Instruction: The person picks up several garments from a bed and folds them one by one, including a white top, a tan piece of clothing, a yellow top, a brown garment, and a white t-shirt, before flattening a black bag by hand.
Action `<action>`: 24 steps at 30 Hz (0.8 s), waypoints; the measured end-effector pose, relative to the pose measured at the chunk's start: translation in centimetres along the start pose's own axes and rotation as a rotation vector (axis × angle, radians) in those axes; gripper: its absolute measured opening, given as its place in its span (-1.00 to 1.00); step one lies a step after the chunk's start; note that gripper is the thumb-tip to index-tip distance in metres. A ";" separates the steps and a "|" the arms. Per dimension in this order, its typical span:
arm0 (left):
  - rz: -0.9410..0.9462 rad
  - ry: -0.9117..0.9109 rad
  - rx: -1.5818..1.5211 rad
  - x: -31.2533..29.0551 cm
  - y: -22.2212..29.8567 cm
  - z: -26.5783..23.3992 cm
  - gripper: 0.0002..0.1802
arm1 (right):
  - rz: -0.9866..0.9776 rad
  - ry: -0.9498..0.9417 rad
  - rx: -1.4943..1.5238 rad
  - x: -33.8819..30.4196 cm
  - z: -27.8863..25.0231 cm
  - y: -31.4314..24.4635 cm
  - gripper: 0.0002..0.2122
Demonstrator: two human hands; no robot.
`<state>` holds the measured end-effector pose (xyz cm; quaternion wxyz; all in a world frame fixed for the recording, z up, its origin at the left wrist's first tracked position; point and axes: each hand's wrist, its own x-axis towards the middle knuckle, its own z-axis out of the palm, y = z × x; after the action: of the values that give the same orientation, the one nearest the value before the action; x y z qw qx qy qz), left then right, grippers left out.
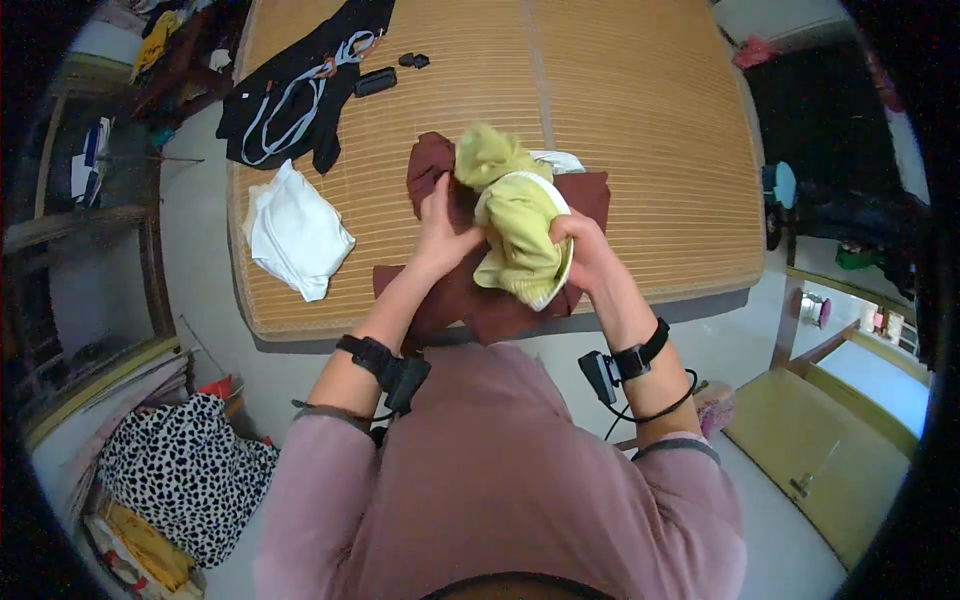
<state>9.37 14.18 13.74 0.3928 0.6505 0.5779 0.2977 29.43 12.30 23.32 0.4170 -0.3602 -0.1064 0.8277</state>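
Observation:
A crumpled yellow-green garment (520, 230) with white trim is lifted over a maroon garment (490, 315) spread at the near edge of the mat. My right hand (590, 258) is closed on its white-edged right side. On the other side, my left hand (442, 238) has its fingers stretched forward beside the maroon cloth, the thumb reaching to the yellow-green fabric. The upper end of the yellow-green cloth is blurred. Behind it, part of a white cloth (558, 160) shows.
A folded white garment (298, 235) lies left on the woven mat (650, 120). Farther back are black clothing (310, 85) with a grey strap (290, 110), a black case (375, 82) and a small dark object (413, 61). A spotted cloth (185, 470) sits lower left.

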 end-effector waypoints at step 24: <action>-0.330 -0.719 -1.741 -7.0 8.3 -18.8 -0.47 | -0.393 -0.233 -0.788 -5.3 14.8 12.2 -0.56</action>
<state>-3.21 10.19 31.01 0.9298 0.0931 0.0829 0.3462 13.92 2.40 30.82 0.3824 -0.3691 -0.5259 0.6641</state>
